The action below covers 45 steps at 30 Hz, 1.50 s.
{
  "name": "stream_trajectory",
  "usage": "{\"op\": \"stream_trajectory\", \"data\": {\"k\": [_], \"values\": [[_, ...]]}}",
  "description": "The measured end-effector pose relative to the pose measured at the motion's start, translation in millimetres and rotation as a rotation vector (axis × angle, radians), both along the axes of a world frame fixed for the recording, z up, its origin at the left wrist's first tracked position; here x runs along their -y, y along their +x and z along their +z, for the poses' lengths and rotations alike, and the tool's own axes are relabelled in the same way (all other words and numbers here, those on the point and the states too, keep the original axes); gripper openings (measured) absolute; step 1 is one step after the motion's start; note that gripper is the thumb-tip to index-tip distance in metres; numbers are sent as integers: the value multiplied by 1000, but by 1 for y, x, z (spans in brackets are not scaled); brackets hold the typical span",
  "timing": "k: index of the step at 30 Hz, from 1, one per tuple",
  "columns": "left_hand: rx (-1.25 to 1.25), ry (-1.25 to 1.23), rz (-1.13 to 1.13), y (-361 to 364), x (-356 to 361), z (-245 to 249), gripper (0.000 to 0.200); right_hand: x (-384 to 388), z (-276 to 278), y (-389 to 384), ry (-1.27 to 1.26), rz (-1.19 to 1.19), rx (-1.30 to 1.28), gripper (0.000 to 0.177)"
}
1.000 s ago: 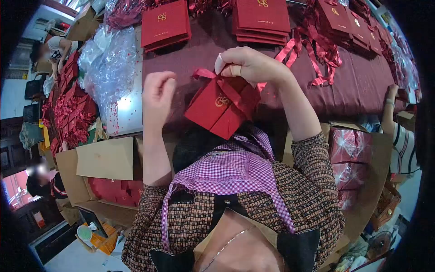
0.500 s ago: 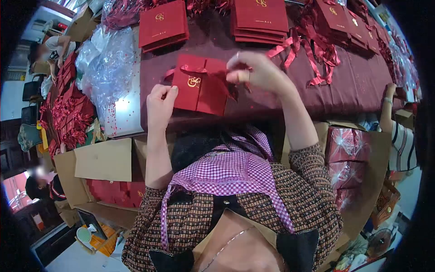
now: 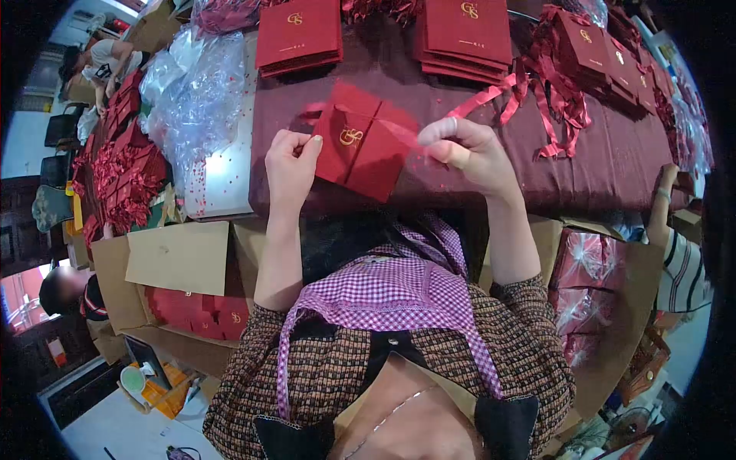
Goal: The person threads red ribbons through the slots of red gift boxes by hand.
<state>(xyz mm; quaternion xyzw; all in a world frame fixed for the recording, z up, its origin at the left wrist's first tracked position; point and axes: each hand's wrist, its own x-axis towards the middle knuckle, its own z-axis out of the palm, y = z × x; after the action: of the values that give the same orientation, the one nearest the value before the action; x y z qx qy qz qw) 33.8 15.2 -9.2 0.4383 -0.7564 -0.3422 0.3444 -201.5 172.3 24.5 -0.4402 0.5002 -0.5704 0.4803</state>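
A flat red gift packet point(image 3: 360, 153) with gold lettering is held tilted above the front edge of the cloth-covered table. My left hand point(image 3: 294, 165) pinches its left edge between thumb and fingers. A shiny red ribbon point(image 3: 387, 126) runs across the packet's upper part, its loose end sticking out at the upper left. On the right side, my right hand point(image 3: 468, 157) grips the ribbon's other end, drawn out to the right of the packet. White wrapping covers a fingertip of that hand.
Stacks of similar red packets point(image 3: 299, 38) stand along the table's point(image 3: 475, 96) far side, with loose ribbons point(image 3: 556, 115) at right. Clear plastic point(image 3: 199, 100) lies at left. Open cartons point(image 3: 180, 257) with red goods flank me. People work at left and right.
My right hand has gone from beside the packet to pulling the ribbon rightward. The packet has turned clockwise in my left hand. The whole view has shifted slightly.
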Motion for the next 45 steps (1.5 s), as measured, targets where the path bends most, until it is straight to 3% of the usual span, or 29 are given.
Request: {"op": "stream_trajectory", "data": {"k": [2,4,6,9,10,12,15,18,21,31,45], "values": [[-13,31,-5,0,1,0,13,0,-2,-1,-49,51,108,21],[-115,191,16,0,1,0,13,1,3,5,-160,103,412,22],[-177,269,-6,1,3,-2,13,1,1,8,-129,67,375,23],[-231,360,-47,4,9,-9,14,5,-9,10,-171,-20,-59,19],[-222,375,-65,5,10,-11,14,7,-8,11,-172,-19,-59,19],[-257,403,-80,6,9,-13,15,12,-6,16,-352,-147,-566,17],[-283,435,-116,6,7,-12,16,21,0,31,-494,-199,-861,16],[-279,462,-183,6,3,-2,17,29,-8,46,-526,-42,-799,15],[-285,492,-231,6,-3,9,18,35,-25,60,-404,5,-713,14],[-295,482,-258,7,-5,8,17,47,-34,70,-410,-142,-852,9],[-232,378,-387,11,-12,22,22,52,-19,75,-380,-145,-908,8]]}}
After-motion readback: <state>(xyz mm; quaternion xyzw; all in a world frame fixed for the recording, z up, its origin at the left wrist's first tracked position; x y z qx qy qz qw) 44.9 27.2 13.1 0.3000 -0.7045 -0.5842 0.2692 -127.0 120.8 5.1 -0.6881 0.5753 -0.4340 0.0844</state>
